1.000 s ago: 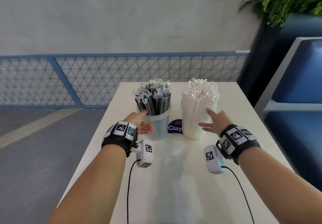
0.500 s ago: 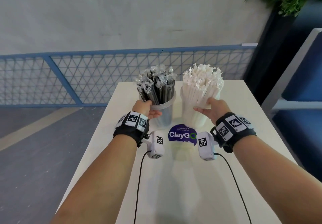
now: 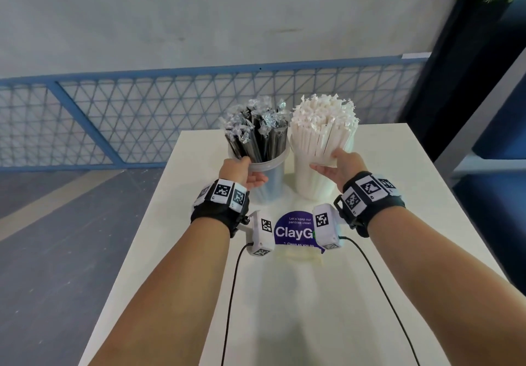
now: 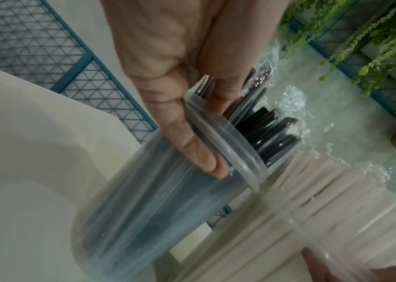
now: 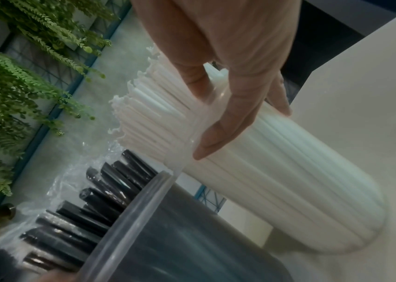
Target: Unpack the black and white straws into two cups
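The black straws stand packed upright in a clear cup, each in a crinkly clear wrapper that flares out above the rim. Just to the right, the white straws fill a second cup in the same way, wrapped in white paper with ragged tops. The two cups stand side by side, touching or nearly so, on the far half of the table.

The left hand grips the black cup at its rim: in the left wrist view the thumb lies on the outer wall while a finger hooks over the lip against the straws. The right hand holds the white cup at rim height, fingers curled round the wall and over the edge.

Judged from this, each cup is light but top-heavy, since the straws rise well above the rim. The walls look thin and smooth, so they may flex and slip under a hard squeeze; the thicker rim is the safer hold. The bundles are loose and could fan out or spill if a cup tilts.

A round purple sticker lies on the table near the wrists.
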A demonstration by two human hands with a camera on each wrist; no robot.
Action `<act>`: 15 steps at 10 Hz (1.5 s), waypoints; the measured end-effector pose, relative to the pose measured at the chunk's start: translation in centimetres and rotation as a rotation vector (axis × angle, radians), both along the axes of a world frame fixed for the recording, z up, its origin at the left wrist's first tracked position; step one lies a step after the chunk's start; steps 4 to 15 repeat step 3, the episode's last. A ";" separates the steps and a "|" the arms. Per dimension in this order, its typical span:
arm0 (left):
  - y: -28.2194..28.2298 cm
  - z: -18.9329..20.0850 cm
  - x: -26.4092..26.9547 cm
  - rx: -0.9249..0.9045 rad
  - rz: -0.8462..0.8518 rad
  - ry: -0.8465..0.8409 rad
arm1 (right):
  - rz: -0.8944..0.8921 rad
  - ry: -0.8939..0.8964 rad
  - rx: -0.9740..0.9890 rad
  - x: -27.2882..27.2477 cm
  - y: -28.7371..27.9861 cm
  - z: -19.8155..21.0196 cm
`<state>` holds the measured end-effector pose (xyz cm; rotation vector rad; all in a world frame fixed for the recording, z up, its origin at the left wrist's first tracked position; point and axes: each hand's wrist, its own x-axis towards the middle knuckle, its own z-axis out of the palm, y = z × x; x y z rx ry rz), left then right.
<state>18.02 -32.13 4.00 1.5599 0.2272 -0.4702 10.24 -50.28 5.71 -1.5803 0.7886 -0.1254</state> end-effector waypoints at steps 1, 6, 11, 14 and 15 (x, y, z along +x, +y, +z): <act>0.1 -0.3 0.0 -0.034 -0.021 -0.004 | -0.181 -0.099 0.380 -0.1 -0.1 -0.4; 0.7 -1.1 -2.2 -0.019 -0.060 -0.001 | -0.132 -0.123 0.395 -1.6 -0.3 -1.9; 0.7 -1.1 -2.2 -0.019 -0.060 -0.001 | -0.132 -0.123 0.395 -1.6 -0.3 -1.9; 0.7 -1.1 -2.2 -0.019 -0.060 -0.001 | -0.132 -0.123 0.395 -1.6 -0.3 -1.9; 0.7 -1.1 -2.2 -0.019 -0.060 -0.001 | -0.132 -0.123 0.395 -1.6 -0.3 -1.9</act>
